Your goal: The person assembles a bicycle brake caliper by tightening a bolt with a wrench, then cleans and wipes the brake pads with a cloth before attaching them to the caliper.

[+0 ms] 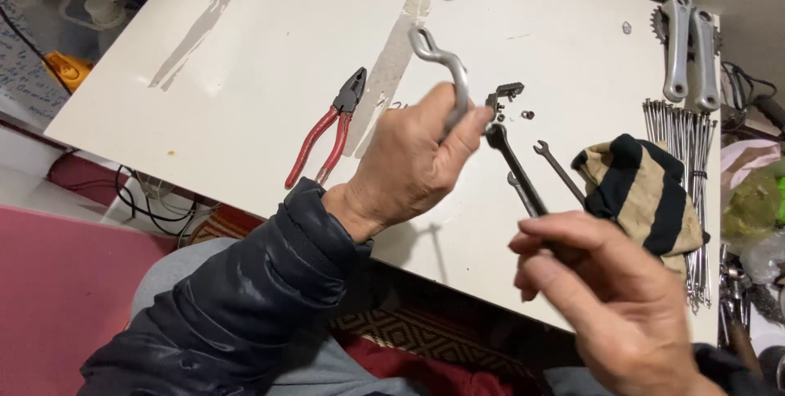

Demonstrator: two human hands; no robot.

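Observation:
My left hand (409,167) is raised over the white table (270,77) and grips a curved silver metal part (446,69), whose looped end sticks up above my fingers. My right hand (605,290) is lower and nearer to me, holding a dark wrench (511,167) by its handle. The wrench's ring end reaches up to the lower end of the silver part, right by my left thumb. A second thin open-ended wrench (560,169) lies on the table just right of it.
Red-handled pliers (327,130) lie left of my hands. A striped cloth (646,192), a bundle of spokes (683,151) and a silver crank set (688,44) sit at the right. A small dark fitting (507,92) and tiny nuts lie behind the wrench.

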